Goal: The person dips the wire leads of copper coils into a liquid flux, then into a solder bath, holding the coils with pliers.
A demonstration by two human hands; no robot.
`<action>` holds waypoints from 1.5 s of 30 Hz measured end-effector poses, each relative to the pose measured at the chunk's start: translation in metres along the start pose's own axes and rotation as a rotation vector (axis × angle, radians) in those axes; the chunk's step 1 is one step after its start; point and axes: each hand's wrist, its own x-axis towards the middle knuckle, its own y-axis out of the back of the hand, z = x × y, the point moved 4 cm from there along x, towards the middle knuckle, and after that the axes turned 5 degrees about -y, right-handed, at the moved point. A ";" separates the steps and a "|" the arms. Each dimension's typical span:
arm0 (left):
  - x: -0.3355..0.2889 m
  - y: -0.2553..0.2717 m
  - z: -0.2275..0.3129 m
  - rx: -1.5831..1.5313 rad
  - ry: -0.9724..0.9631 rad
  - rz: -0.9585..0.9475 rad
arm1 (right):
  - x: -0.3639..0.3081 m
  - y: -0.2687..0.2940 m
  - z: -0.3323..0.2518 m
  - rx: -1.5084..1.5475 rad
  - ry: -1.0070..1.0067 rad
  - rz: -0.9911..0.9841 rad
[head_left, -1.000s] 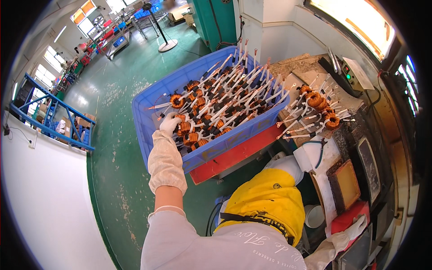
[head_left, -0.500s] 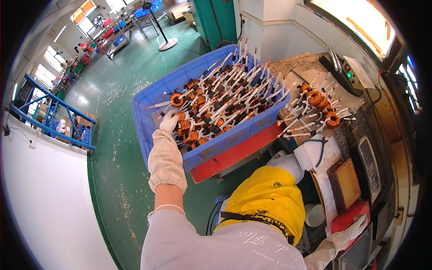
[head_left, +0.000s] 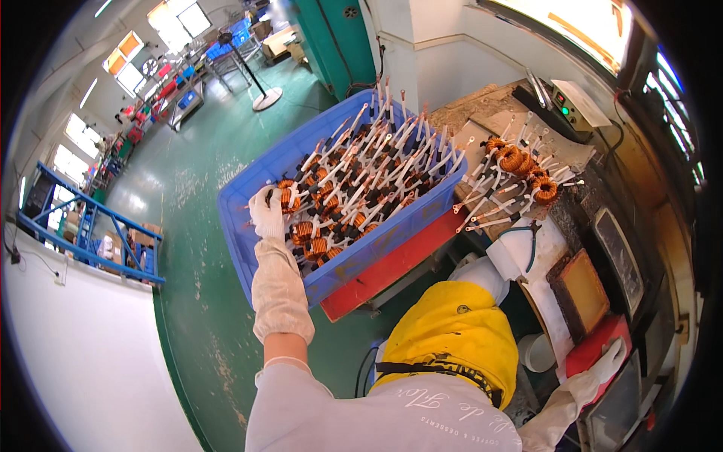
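Observation:
A blue plastic bin in front of me is heaped with copper-wound ring coils, their white-sleeved leads pointing up. My left hand, in a white glove, reaches into the bin's left end. Its fingers are closed at the side of one ring coil, whose leads stick out to the left. At lower right, my right hand, gloved too, lies by a red block at the bench's near edge. How its fingers are bent is hidden.
Several more coils lie on the workbench to the right. Near them are dark-handled pliers, a framed amber tray and a control box with a green light. A red stand supports the bin. A blue rack stands at left.
My left hand has shifted a little within the bin's left end, and the coil beside its fingers has moved with it. The whole view has swung slightly. My right hand remains by the red block.

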 end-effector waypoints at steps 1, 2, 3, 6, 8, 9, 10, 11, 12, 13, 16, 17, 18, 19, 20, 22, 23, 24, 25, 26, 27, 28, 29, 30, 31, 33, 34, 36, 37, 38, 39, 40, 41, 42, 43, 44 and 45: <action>0.002 0.009 0.012 0.017 0.005 0.117 | -0.003 0.000 -0.004 0.007 -0.012 0.008; 0.004 0.014 0.026 0.050 -0.045 0.160 | -0.005 -0.001 -0.011 0.037 -0.022 0.015; 0.008 0.017 0.037 0.048 -0.054 0.160 | -0.008 -0.004 -0.018 0.066 -0.030 0.020; 0.011 0.032 0.113 0.028 -0.249 0.160 | -0.015 -0.006 -0.044 0.097 0.080 0.012; 0.010 0.045 0.155 0.012 -0.305 0.107 | -0.029 -0.019 -0.074 0.134 0.094 -0.035; 0.008 0.052 0.178 0.003 -0.370 0.063 | -0.039 -0.030 -0.090 0.183 0.103 -0.088; 0.003 0.057 0.206 -0.026 -0.440 0.041 | -0.047 -0.047 -0.095 0.239 0.078 -0.151; -0.003 0.058 0.223 -0.046 -0.448 0.025 | -0.061 -0.060 -0.106 0.281 0.059 -0.202; -0.009 0.058 0.237 -0.151 -0.432 -0.020 | -0.074 -0.072 -0.117 0.215 0.079 -0.262; -0.016 0.060 0.253 -0.245 -0.419 -0.061 | -0.087 -0.088 -0.125 0.157 0.092 -0.330; -0.042 0.056 0.290 -0.452 -0.434 -0.171 | -0.133 -0.129 -0.158 0.384 -0.026 -0.673; -0.050 0.055 0.301 -0.544 -0.475 -0.220 | -0.143 -0.140 -0.166 0.446 -0.012 -0.806; -0.060 0.053 0.314 -0.551 -0.551 -0.230 | -0.155 -0.146 -0.182 0.524 -0.001 -0.903; -0.067 0.049 0.325 -0.560 -0.641 -0.262 | -0.166 -0.149 -0.201 0.602 0.013 -0.991; -0.077 0.049 0.334 -0.575 -0.640 -0.326 | -0.178 -0.153 -0.226 0.668 0.035 -1.080; -0.097 0.045 0.348 -0.591 -0.643 -0.451 | -0.198 -0.151 -0.267 0.779 0.006 -1.216; -0.106 0.044 0.354 -0.609 -0.605 -0.504 | -0.204 -0.150 -0.278 0.834 -0.044 -1.268; -0.115 0.039 0.356 -0.646 -0.578 -0.525 | -0.201 -0.153 -0.277 0.832 0.095 -1.301; -0.123 0.034 0.355 -0.676 -0.547 -0.538 | -0.200 -0.156 -0.276 0.826 0.238 -1.342; -0.130 0.031 0.356 -0.686 -0.553 -0.547 | -0.202 -0.150 -0.276 0.805 0.172 -1.281; -0.134 0.027 0.353 -0.716 -0.419 -0.511 | -0.204 -0.145 -0.270 0.802 0.172 -1.270; -0.137 0.021 0.350 -0.746 -0.285 -0.476 | -0.201 -0.142 -0.257 0.738 0.204 -1.156; -0.141 0.018 0.350 -0.748 -0.285 -0.477 | -0.203 -0.140 -0.244 0.677 0.232 -1.053; -0.143 0.015 0.349 -0.753 -0.240 -0.429 | -0.212 -0.142 -0.234 0.799 0.161 -1.043; -0.146 0.014 0.348 -0.757 -0.192 -0.384 | -0.214 -0.144 -0.230 0.796 0.158 -1.042; -0.152 0.016 0.354 -0.727 -0.251 -0.391 | -0.212 -0.148 -0.212 0.825 -0.198 -0.926; -0.155 0.017 0.359 -0.673 -0.355 -0.412 | -0.207 -0.155 -0.209 0.895 -0.267 -0.933; -0.159 0.018 0.361 -0.600 -0.488 -0.426 | -0.200 -0.153 -0.212 0.852 -0.271 -0.929; -0.160 0.018 0.361 -0.600 -0.490 -0.425 | -0.197 -0.152 -0.214 0.807 -0.269 -0.933; -0.159 0.018 0.359 -0.594 -0.476 -0.398 | -0.193 -0.152 -0.202 0.733 -0.274 -1.057; -0.158 0.018 0.358 -0.589 -0.462 -0.371 | -0.192 -0.148 -0.199 0.735 -0.274 -1.056; -0.159 0.018 0.360 -0.592 -0.461 -0.372 | -0.194 -0.143 -0.197 0.684 -0.213 -1.137; -0.159 0.017 0.362 -0.566 -0.476 -0.376 | -0.198 -0.139 -0.197 0.630 -0.152 -1.216; -0.159 0.016 0.364 -0.540 -0.491 -0.380 | -0.198 -0.135 -0.198 0.719 -0.196 -1.191; -0.160 0.017 0.364 -0.542 -0.492 -0.380 | -0.197 -0.133 -0.198 0.719 -0.195 -1.189; -0.161 0.017 0.364 -0.559 -0.513 -0.390 | -0.193 -0.130 -0.198 0.823 -0.185 -1.133; -0.162 0.018 0.364 -0.576 -0.534 -0.401 | -0.188 -0.127 -0.198 0.927 -0.173 -1.074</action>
